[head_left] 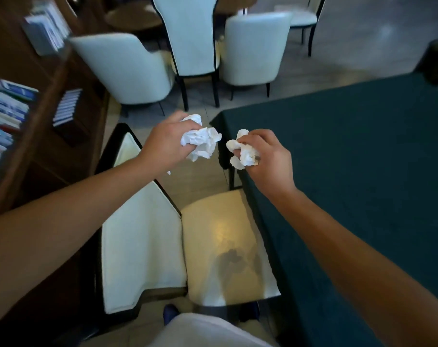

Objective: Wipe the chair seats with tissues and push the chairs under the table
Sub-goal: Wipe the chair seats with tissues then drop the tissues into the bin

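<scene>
Tissues, two crumpled white wads, one to each hand, both held in the air above the floor gap beyond the near chair. Left hand (169, 144) — fingers curled round the larger wad (201, 142), which bulges out to the right of the fist. Right hand (265, 156) — fingers and thumb pinching the smaller wad (243, 154), which hangs at the fingertips. The two wads sit near each other, not touching.

Near chair (220, 246): cream padded seat directly below the hands, its right side tucked under the edge of the table; cream backrest with dark frame (142, 236) to its left. A shadow of the hands and wads falls on the seat.

Table (350, 171): covered with a dark green cloth, filling the right side of the view, corner just right of the hands.

Further chairs: a tall white-backed one (190, 36) flanked by two rounded white armchairs, across the tiled floor.

Bookshelf (25, 108): dark wood, at left, holding books, blurred.
</scene>
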Demonstrator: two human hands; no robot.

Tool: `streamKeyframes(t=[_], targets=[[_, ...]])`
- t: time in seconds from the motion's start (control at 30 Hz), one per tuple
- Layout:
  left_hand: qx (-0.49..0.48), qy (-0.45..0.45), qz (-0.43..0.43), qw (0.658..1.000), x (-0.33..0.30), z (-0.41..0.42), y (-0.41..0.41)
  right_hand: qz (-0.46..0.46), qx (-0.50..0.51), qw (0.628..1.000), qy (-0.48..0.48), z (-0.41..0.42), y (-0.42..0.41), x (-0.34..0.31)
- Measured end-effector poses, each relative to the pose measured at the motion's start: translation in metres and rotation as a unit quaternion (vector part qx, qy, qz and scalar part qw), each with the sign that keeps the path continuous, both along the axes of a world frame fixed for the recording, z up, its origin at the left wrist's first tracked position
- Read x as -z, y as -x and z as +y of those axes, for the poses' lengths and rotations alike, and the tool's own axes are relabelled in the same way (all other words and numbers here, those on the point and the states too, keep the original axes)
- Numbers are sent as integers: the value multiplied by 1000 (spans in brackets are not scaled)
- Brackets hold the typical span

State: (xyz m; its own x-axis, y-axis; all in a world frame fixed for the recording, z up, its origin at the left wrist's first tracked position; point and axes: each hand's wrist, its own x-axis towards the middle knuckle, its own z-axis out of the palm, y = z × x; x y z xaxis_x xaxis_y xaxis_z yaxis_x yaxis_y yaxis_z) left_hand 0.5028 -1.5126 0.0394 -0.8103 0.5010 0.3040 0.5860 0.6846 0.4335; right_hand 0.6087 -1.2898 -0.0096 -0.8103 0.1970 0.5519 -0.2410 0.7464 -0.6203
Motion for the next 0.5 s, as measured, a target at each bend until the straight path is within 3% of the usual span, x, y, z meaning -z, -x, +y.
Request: streamKeyframes(t=[0.2,0.5], targets=[[4,-76,58,995,-54,-36,-23,59,52,997,7,-19,-19,-59],[-16,-164,96,982,-91,-150,-63,83,67,993,46,-131,-48,-93]])
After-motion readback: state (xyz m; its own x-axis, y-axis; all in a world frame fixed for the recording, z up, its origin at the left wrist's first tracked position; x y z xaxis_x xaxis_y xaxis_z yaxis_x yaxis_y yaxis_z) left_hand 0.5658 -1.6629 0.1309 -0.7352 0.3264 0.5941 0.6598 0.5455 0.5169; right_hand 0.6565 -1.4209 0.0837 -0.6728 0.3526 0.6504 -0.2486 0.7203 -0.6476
